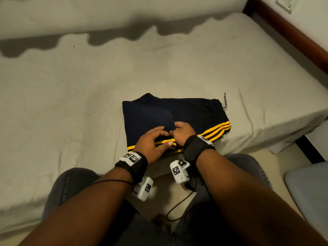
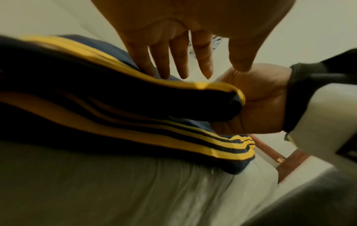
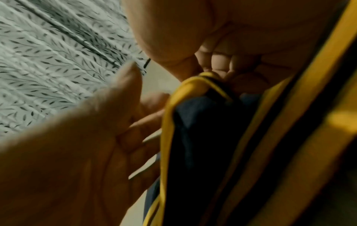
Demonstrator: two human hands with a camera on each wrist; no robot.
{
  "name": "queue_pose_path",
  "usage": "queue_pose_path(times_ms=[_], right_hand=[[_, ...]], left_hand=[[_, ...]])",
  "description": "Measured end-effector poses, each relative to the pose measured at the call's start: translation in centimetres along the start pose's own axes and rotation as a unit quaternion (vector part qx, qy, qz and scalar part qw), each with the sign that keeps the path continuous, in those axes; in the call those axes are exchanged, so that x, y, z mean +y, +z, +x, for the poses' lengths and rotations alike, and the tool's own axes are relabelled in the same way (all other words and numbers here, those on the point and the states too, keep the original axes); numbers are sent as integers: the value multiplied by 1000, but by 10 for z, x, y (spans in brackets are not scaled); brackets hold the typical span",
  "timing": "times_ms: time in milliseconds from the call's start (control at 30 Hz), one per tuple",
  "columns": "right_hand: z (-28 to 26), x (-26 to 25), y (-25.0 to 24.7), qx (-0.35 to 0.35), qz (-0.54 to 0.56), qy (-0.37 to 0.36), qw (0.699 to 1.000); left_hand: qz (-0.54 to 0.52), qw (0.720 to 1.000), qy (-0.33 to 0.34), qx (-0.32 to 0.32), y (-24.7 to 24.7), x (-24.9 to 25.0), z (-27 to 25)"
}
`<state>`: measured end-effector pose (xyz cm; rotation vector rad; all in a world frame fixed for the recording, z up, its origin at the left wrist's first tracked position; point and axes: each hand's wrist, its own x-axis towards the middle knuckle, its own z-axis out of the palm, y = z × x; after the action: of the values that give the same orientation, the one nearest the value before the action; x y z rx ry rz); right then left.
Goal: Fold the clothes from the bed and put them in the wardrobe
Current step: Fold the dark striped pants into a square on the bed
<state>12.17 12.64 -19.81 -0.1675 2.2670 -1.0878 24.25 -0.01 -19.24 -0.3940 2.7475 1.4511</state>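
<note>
Dark navy shorts (image 1: 195,112) with yellow stripes lie folded on the bed (image 1: 79,89), near its front edge. My left hand (image 1: 152,142) rests on the shorts with straight fingers, its tips touching the cloth, as the left wrist view shows (image 2: 173,58). My right hand (image 1: 182,131) sits just to the right of it. It grips a lifted fold of the shorts (image 2: 135,97) at the yellow-trimmed hem, with my right hand (image 2: 258,97) curled around that edge. In the right wrist view, my right hand's fingers (image 3: 222,62) pinch the hem of the shorts (image 3: 203,137).
A beige sheet covers the bed. A dark wooden frame (image 1: 292,34) runs along the right wall under a wall outlet (image 1: 285,3). A grey-blue cushion (image 1: 308,190) sits at lower right. My knees in jeans (image 1: 71,185) are against the bed's front edge. A black drawstring (image 1: 225,101) trails from the shorts.
</note>
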Motion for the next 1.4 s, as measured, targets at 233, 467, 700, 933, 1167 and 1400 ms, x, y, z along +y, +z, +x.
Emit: queue_pose_path(times_ms=[233,467,700,933,1167,1400], right_hand=[[7,17,-109,176,-46,-43,982],[24,63,-128,226,-38,137,964],[45,76,-125,171,19,194,966],[39,65,-104,89,-75,191,975],[-18,22,-33,78,-57,38,995],[-50,-28,43,65,-43,-191,978]], left_hand=[[143,988,-42,28,-3,-9,17],[180,978,-78,-66,22,-12,24],[157,984,-66,-55,18,-18,25],[90,990,-59,92,-32,-16,15],[91,974,-95,183,-99,-48,-34],[94,944,-147,280,-152,-77,-117]])
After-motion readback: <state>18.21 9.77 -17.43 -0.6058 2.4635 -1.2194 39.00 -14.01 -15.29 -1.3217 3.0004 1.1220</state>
